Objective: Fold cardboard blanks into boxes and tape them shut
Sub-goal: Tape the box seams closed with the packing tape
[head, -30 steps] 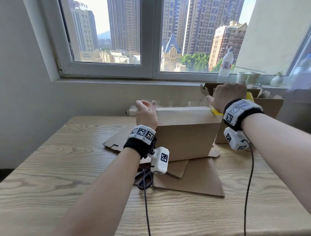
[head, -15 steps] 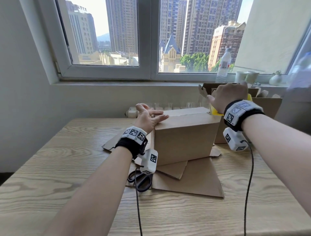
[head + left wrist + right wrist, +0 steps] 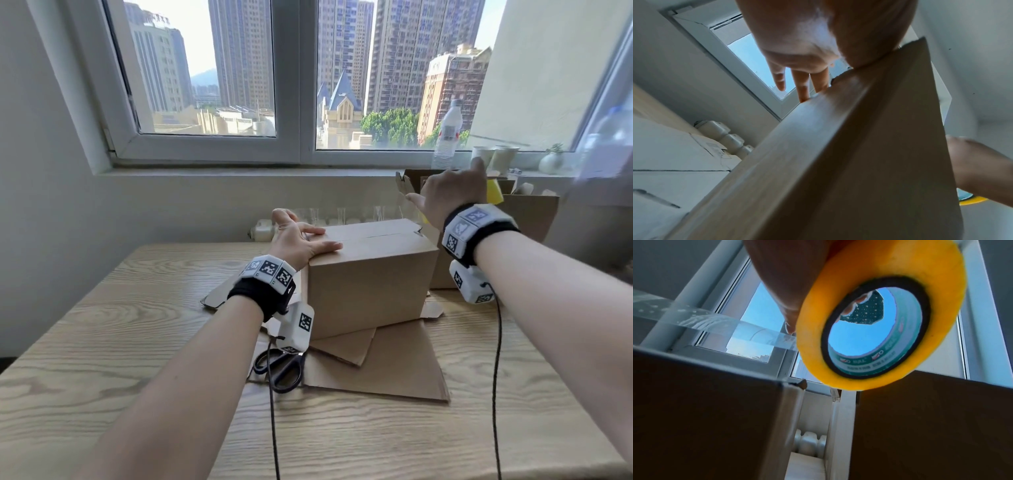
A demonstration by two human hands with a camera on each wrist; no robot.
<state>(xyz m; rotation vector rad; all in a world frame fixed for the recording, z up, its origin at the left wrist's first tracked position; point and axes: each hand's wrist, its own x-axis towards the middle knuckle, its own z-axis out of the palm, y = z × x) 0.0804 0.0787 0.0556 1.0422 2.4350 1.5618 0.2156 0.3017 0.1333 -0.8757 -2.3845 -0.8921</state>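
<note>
scissors (image 3: 279,370) lie nearest on flat blanks (image 3: 383,370). the box (image 3: 370,281) stands on these, left hand (image 3: 294,240) pressing its top with spread fingers. beyond its right end the right hand (image 3: 448,195) grips the tape roll (image 3: 879,318), strip (image 3: 715,322) drawn out.

Box (image 3: 370,274): matt brown cardboard, smooth. Flat sheets (image 3: 383,363) under it, same cardboard. Surface (image 3: 102,342): pale wood w/ strong grain, satin. Tape roll (image 3: 879,321): glossy yellow plastic; strip (image 3: 715,324) clear, shiny. Scissors (image 3: 281,370): black plastic handles. Window frame (image 3: 294,102): smooth white plastic.
</note>
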